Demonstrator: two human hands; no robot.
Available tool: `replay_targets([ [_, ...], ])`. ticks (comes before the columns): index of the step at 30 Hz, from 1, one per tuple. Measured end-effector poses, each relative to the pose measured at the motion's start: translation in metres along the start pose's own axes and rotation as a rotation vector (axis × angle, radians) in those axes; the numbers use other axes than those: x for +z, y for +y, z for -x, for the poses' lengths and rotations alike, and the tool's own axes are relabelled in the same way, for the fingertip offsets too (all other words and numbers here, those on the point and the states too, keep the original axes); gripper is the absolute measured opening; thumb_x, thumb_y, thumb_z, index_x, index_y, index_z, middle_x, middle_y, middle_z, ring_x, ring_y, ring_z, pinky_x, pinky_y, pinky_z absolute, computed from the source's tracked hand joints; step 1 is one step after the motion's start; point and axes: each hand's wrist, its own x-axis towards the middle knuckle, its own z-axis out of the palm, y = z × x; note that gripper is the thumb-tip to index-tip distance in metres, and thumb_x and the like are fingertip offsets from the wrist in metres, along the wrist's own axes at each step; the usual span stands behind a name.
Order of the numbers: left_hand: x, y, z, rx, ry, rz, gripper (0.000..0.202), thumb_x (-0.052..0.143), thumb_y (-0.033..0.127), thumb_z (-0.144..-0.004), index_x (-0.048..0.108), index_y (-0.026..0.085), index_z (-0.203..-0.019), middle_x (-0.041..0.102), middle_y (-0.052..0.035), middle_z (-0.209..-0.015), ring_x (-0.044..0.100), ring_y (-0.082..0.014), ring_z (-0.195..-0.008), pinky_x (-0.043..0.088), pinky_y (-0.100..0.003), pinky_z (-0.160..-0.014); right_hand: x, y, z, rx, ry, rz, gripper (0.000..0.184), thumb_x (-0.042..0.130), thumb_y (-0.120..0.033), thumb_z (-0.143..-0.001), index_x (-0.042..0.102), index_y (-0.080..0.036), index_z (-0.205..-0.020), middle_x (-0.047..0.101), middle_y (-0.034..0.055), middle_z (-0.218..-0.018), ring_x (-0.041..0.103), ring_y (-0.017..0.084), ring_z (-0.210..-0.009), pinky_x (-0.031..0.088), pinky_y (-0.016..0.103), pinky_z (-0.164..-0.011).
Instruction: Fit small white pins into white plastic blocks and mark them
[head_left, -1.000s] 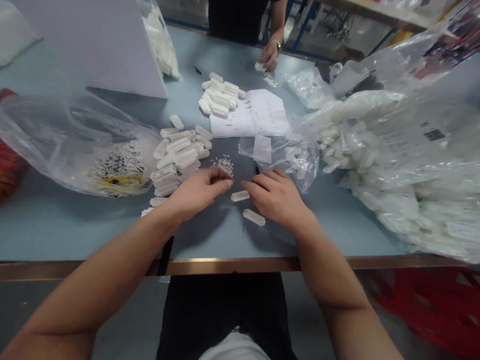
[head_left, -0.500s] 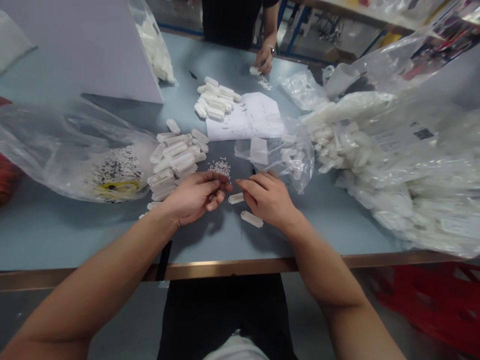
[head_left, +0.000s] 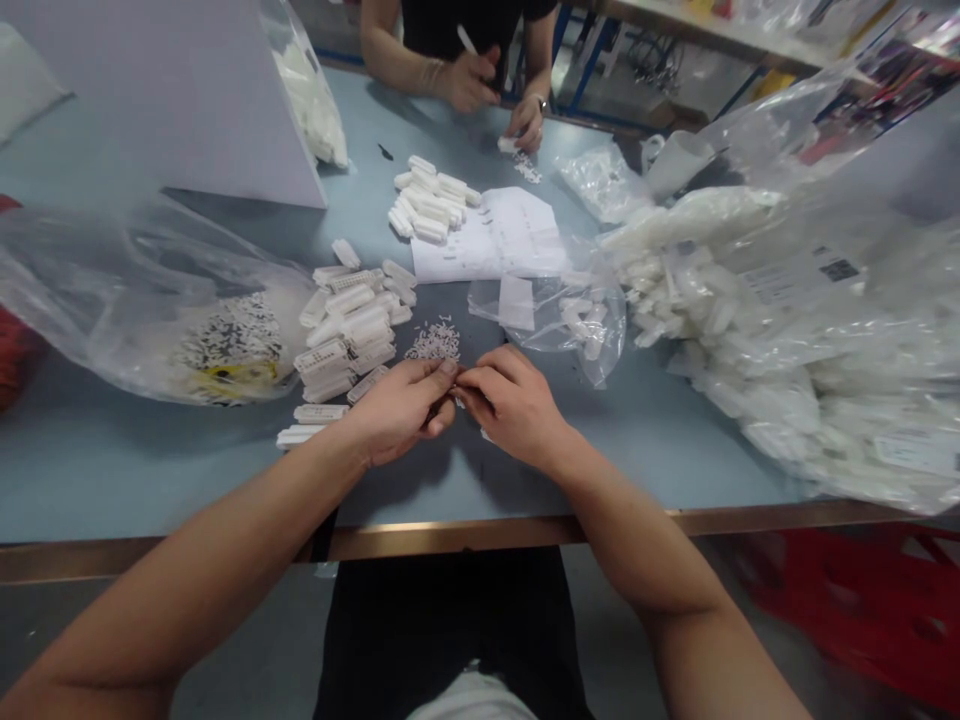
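Observation:
My left hand [head_left: 409, 405] is closed, its thumb pressed against the fingers above the table. My right hand [head_left: 514, 405] meets it there, fingertips pinched together at the left thumb. Whatever lies between the fingertips is too small or hidden to make out. Just beyond them is a heap of tiny white pieces [head_left: 435, 340]. Left of my left hand, long white plastic parts [head_left: 349, 325] are piled up, some showing rows of small marks or holes. My right hand mostly covers a flat white piece lying beneath it.
A clear bag of small black-and-white pieces [head_left: 232, 335] lies at left. Large clear bags of white parts [head_left: 810, 340] crowd the right. Beyond are a paper sheet [head_left: 487, 260], a small bag [head_left: 592, 325] and another white pile [head_left: 431, 200]. Across the table, a person's hands [head_left: 472, 80] work.
My right hand has moved left to meet my left hand, covering the flat white pieces on the table. The other person's second hand, holding a white pen-like object, has come into view.

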Motion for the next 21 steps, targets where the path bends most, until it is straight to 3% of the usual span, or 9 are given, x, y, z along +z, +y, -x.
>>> replay_targets([
  [5, 0.001, 0.002, -0.001, -0.021, -0.007, 0.064, 0.029, 0.051, 0.041, -0.092, 0.052, 0.018, -0.074, 0.044, 0.0036, -0.043, 0.036, -0.0083, -0.041, 0.022, -0.021, -0.041, -0.002, -0.001, 0.001, 0.013, 0.022, -0.092, 0.014, 0.054, -0.018, -0.089, 0.063, -0.024, -0.08, 0.062, 0.0033, -0.084, 0.054, 0.016, -0.081, 0.046, 0.029, -0.076],
  [9, -0.005, 0.002, -0.007, 0.033, 0.062, 0.057, 0.025, 0.059, 0.04, -0.085, 0.062, 0.016, -0.093, 0.06, -0.0011, -0.069, 0.037, -0.006, -0.046, 0.024, -0.021, -0.043, -0.009, 0.007, 0.002, 0.122, 0.057, -0.23, 0.011, 0.054, -0.012, -0.079, 0.055, -0.023, -0.078, 0.065, 0.0019, -0.09, 0.058, 0.014, -0.081, 0.046, 0.027, -0.073],
  [11, -0.009, 0.005, -0.008, 0.048, 0.121, -0.062, 0.029, 0.06, 0.041, -0.084, 0.065, 0.016, -0.096, 0.063, -0.0026, -0.079, 0.037, -0.0056, -0.047, 0.025, -0.022, -0.044, -0.013, 0.012, 0.001, 0.183, 0.047, -0.271, 0.013, 0.055, -0.01, -0.077, 0.05, -0.023, -0.074, 0.066, 0.001, -0.087, 0.057, 0.013, -0.074, 0.045, 0.026, -0.068],
  [13, -0.012, 0.008, -0.008, 0.047, 0.15, -0.26, 0.032, 0.057, 0.047, -0.085, 0.067, 0.017, -0.092, 0.06, -0.0003, -0.071, 0.037, -0.0075, -0.047, 0.027, -0.023, -0.045, -0.016, 0.017, 0.001, 0.224, 0.018, -0.313, 0.015, 0.056, -0.01, -0.075, 0.049, -0.022, -0.072, 0.064, -0.0004, -0.081, 0.055, 0.011, -0.068, 0.043, 0.025, -0.064],
  [15, -0.015, 0.012, -0.006, 0.068, 0.151, -0.494, 0.036, 0.053, 0.051, -0.087, 0.069, 0.019, -0.088, 0.057, 0.0011, -0.063, 0.041, -0.0105, -0.05, 0.029, -0.025, -0.047, -0.018, 0.022, 0.001, 0.247, -0.028, -0.356, 0.013, 0.057, -0.011, -0.074, 0.052, -0.022, -0.074, 0.061, -0.0023, -0.075, 0.053, 0.011, -0.065, 0.042, 0.024, -0.062],
  [18, -0.017, 0.016, -0.005, 0.143, 0.136, -0.787, 0.037, 0.049, 0.05, -0.088, 0.069, 0.02, -0.084, 0.062, -0.0003, -0.067, 0.052, -0.0151, -0.062, 0.034, -0.026, -0.056, -0.018, 0.026, 0.0, 0.238, -0.099, -0.378, 0.01, 0.058, -0.013, -0.079, 0.06, -0.022, -0.082, 0.062, -0.0023, -0.073, 0.055, 0.011, -0.067, 0.043, 0.024, -0.064],
  [21, -0.018, 0.016, -0.006, 0.169, 0.118, -0.936, 0.033, 0.053, 0.048, -0.085, 0.07, 0.02, -0.084, 0.064, -0.0005, -0.071, 0.055, -0.0169, -0.068, 0.036, -0.026, -0.061, -0.016, 0.028, -0.001, 0.182, -0.149, -0.346, 0.013, 0.055, -0.015, -0.086, 0.066, -0.021, -0.087, 0.067, 0.0006, -0.082, 0.06, 0.013, -0.076, 0.045, 0.025, -0.071],
])
